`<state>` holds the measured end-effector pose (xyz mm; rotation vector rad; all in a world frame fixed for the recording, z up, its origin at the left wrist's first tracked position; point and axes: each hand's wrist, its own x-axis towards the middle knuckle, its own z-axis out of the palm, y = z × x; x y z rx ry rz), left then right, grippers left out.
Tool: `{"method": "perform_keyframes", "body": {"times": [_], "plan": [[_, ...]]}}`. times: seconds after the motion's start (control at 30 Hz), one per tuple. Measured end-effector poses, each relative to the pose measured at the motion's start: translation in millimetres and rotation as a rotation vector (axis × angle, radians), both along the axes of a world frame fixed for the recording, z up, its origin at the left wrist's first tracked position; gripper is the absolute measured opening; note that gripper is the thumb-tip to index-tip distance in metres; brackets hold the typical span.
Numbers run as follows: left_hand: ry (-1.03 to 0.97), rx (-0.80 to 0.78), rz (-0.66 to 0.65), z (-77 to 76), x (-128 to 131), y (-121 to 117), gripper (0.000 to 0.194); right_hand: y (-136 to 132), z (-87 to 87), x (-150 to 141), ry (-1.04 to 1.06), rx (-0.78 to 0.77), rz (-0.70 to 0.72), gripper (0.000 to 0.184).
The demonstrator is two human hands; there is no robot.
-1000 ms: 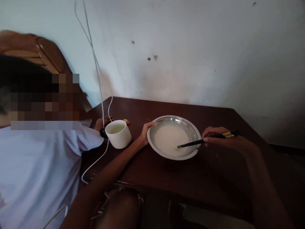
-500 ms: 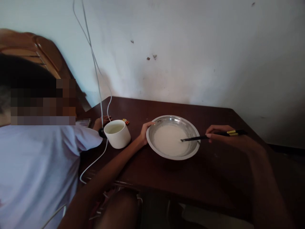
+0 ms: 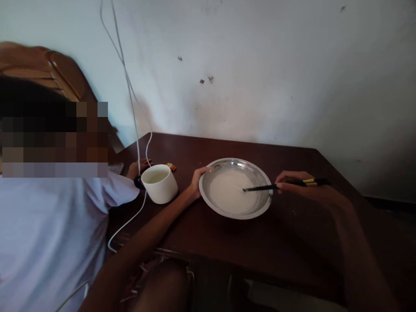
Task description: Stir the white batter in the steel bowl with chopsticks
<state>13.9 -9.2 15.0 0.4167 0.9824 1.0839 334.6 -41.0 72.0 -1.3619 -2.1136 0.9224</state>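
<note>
A shiny metal bowl (image 3: 260, 173) holding white batter-like liquid (image 3: 230, 193) sits in the middle of a dark wooden table (image 3: 292, 242). My left hand (image 3: 196, 182) grips the bowl's left rim. My right hand (image 3: 299, 186) is closed on a pair of black chopsticks (image 3: 260, 188) with yellow bands near the top; their tips dip into the white liquid near the bowl's centre.
A white mug (image 3: 160, 184) with pale liquid stands left of the bowl. Another person in a light shirt (image 3: 48, 242) sits at the left, a hand (image 3: 139, 166) on the table by white cables (image 3: 138, 143). A small colourful object (image 3: 171, 166) lies behind the mug. The wall is close behind.
The chopstick tips have swept from the bowl's near right side up toward its centre, and my right hand shifted slightly. My left hand has stayed on the rim.
</note>
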Motion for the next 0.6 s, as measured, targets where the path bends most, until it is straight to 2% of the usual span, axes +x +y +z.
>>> {"method": "perform_keyframes", "body": {"times": [0.1,0.23,0.33,0.4,0.5,0.6], "plan": [[0.001,0.009,-0.004,-0.8,-0.3,-0.6,0.024,-4.3,-0.4,-10.8,0.008,-0.047,0.093,0.032],[-0.009,0.015,-0.013,-2.8,-1.7,0.8,0.022,7.3,-13.3,-38.8,0.028,0.027,0.000,0.029],[-0.008,0.021,-0.021,-3.9,-2.5,2.4,0.020,12.4,-14.3,-29.8,0.058,0.071,-0.112,0.030],[-0.004,0.019,-0.024,-3.4,-2.4,2.4,0.021,9.5,-9.2,-15.0,0.064,0.050,-0.124,0.033],[-0.003,0.013,-0.021,-0.2,-1.6,0.8,0.022,0.4,-1.5,-5.8,0.068,-0.040,-0.018,0.032],[0.001,0.000,-0.023,4.0,-0.6,-0.9,0.020,-4.0,-3.7,-22.3,0.072,-0.079,0.099,0.027]]}}
